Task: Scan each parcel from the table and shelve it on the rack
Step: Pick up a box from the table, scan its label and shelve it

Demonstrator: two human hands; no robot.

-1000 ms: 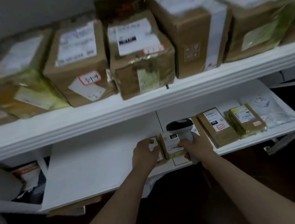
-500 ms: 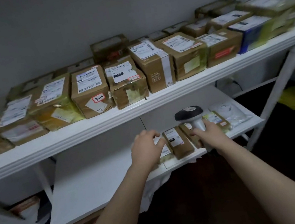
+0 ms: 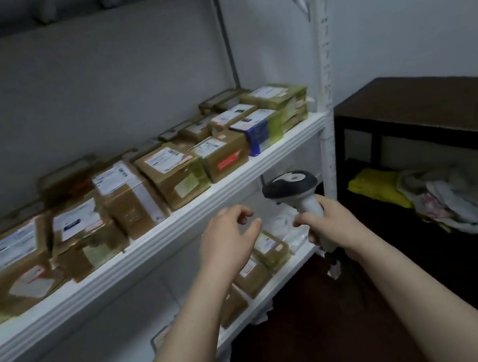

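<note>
- The rack's upper shelf [image 3: 148, 254] carries brown parcels [image 3: 18, 261] in a row from its left end to its right end, labels facing up. A blue box [image 3: 255, 133] sits near the right end.
- Your left hand [image 3: 229, 240] hovers in front of the lower shelf [image 3: 282, 286]. Its fingers [image 3: 244, 211] are apart and loosely curled, holding nothing.
- Just below and right of that hand, small parcels [image 3: 270, 250] lie along the lower shelf's front edge, near its right end. Your left forearm hides some of them.
- Your right hand [image 3: 331, 225] has its fingers clamped round the handle of the scanner [image 3: 291, 186]. The scanner stands upright, head above your hand, just left of the rack's right post [image 3: 329, 149].
- Right of the rack, a dark table [image 3: 440, 100] stands against the wall. Under its top lie a yellow bag [image 3: 376, 185] and a crumpled cloth [image 3: 455, 200].
</note>
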